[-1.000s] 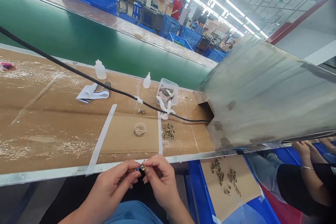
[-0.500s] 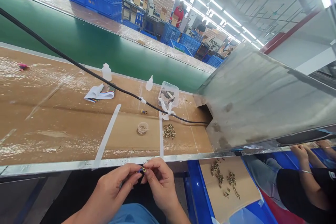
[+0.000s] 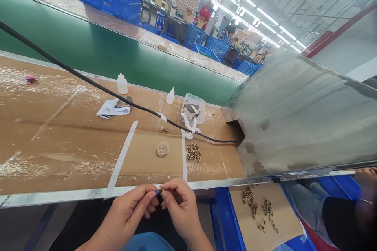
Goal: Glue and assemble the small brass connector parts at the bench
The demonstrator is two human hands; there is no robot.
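In front of the bench edge, my left hand and my right hand meet fingertip to fingertip. Between them is a tiny blue and brass-coloured piece. My left thumb and forefinger pinch its blue end, and my right ones pinch the brass-coloured end; the fingers hide most of it. On the bench beyond my hands sit a small clear round cup with a thin stick in it and a pile of small brass-coloured parts. A similar blue and brass piece lies behind the cup.
A black cable crosses above the cardboard-covered bench. Toward the back are two white squeeze bottles, a clear box and a folded white strip. A metal panel rises at right; more brass parts lie below it.
The view has shifted slightly, so the bench sits a little lower and further right. Both hands keep their pinch on the small piece. At right, the neighbouring person's arms have moved.
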